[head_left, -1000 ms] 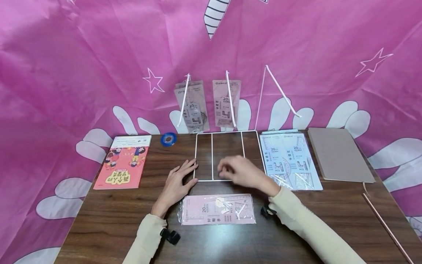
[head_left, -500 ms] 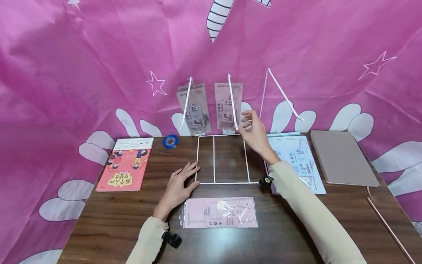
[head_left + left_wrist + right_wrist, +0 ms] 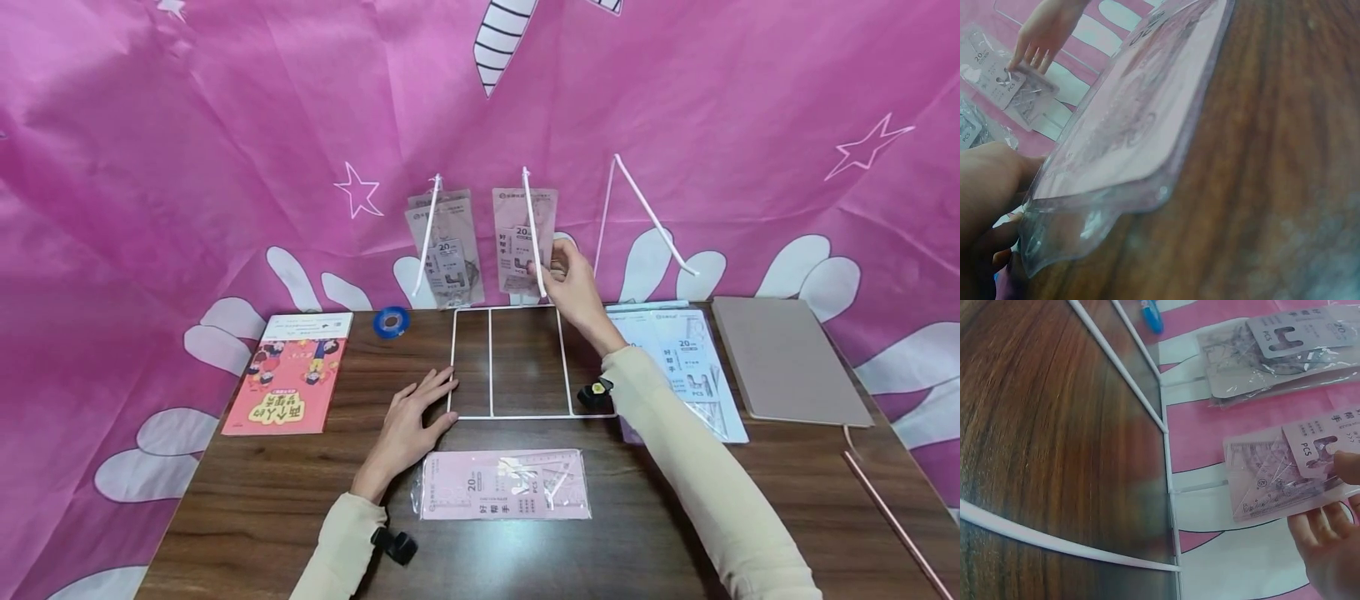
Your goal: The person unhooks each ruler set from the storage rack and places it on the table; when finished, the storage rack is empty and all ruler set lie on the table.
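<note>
A white wire rack point(image 3: 491, 367) lies with its base on the table; its arms slope up at the back. From its middle arm hangs a flat ruler-set packet point(image 3: 514, 208) with a pale card and clear rulers. My right hand point(image 3: 576, 287) pinches this packet at its lower right, with the thumb point(image 3: 1349, 467) in front and the fingers behind. Fingertips of my left hand point(image 3: 405, 429) rest at the left edge of the base, fingers spread. Close by the left wrist, a pink ruler-set packet point(image 3: 504, 486) lies flat on the table.
More packets point(image 3: 442, 225) hang on the left arm. Blue-backed ruler packets point(image 3: 686, 367) lie right of the base, beside a grey-brown notebook point(image 3: 787, 358). A red book point(image 3: 288, 387) and a blue tape roll point(image 3: 392, 322) lie left. A copper-coloured rod point(image 3: 892, 517) lies far right.
My right hand has moved from above the rack base up to the middle hanging packet and taken hold of it. The left hand has stayed at the base's left edge.
</note>
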`<state>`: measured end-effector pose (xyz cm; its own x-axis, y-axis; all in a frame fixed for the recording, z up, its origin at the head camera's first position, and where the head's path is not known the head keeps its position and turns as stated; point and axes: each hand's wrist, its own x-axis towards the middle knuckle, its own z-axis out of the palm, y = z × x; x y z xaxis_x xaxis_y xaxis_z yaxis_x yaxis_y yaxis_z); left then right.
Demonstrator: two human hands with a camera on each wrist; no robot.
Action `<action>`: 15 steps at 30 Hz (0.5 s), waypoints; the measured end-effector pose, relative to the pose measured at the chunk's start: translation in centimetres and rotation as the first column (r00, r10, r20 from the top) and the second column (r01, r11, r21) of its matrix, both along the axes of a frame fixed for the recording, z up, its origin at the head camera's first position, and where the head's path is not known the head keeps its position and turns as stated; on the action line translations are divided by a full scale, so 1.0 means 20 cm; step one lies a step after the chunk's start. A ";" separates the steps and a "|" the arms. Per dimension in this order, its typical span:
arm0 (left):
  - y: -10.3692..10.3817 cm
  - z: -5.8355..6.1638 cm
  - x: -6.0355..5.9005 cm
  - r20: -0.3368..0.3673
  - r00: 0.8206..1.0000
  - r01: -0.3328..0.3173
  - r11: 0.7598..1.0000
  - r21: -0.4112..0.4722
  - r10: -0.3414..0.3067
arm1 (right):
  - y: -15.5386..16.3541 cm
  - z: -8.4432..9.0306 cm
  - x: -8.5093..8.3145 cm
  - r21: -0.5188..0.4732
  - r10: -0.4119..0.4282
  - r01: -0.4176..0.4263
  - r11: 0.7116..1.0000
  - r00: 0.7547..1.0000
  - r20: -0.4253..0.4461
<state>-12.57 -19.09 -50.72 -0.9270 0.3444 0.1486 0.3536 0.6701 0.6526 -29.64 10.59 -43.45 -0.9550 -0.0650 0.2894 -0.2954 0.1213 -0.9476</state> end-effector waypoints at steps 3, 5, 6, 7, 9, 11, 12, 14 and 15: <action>0.00 0.00 0.00 -0.002 1.000 0.003 1.000 0.003 -0.003 | 0.01 0.01 0.01 -0.037 0.011 -0.010 0.999 1.000 0.019; 0.00 0.00 0.00 -0.006 1.000 0.003 1.000 0.004 -0.003 | 0.01 0.01 0.03 -0.030 0.006 -0.005 1.000 1.000 0.021; 0.00 0.00 0.00 -0.008 1.000 0.003 1.000 0.008 -0.003 | 0.02 0.01 0.04 -0.023 0.005 -0.004 1.000 1.000 0.018; 0.00 0.00 0.00 -0.010 1.000 0.002 1.000 0.011 -0.002 | 0.02 0.01 0.05 -0.018 0.004 -0.003 1.000 1.000 0.011; -0.01 0.00 0.00 -0.012 1.000 -0.001 1.000 0.016 0.001 | 0.03 0.00 0.08 -0.010 0.003 -0.003 1.000 1.000 -0.004; -0.01 0.00 0.00 -0.013 1.000 0.000 1.000 0.018 0.000 | 0.04 -0.01 0.10 -0.006 0.005 -0.005 1.000 1.000 -0.028; -0.01 0.00 0.00 -0.013 1.000 0.001 1.000 0.019 -0.001 | 0.05 -0.01 0.12 -0.007 0.008 -0.008 1.000 0.999 -0.038; 0.00 0.00 0.00 -0.014 1.000 0.003 1.000 0.013 -0.003 | 0.06 -0.02 0.14 -0.015 0.018 -0.019 1.000 0.998 -0.055; 0.00 0.00 0.00 -0.015 1.000 0.004 1.000 0.011 -0.004 | 0.06 -0.02 0.16 -0.020 0.024 -0.025 0.999 0.998 -0.059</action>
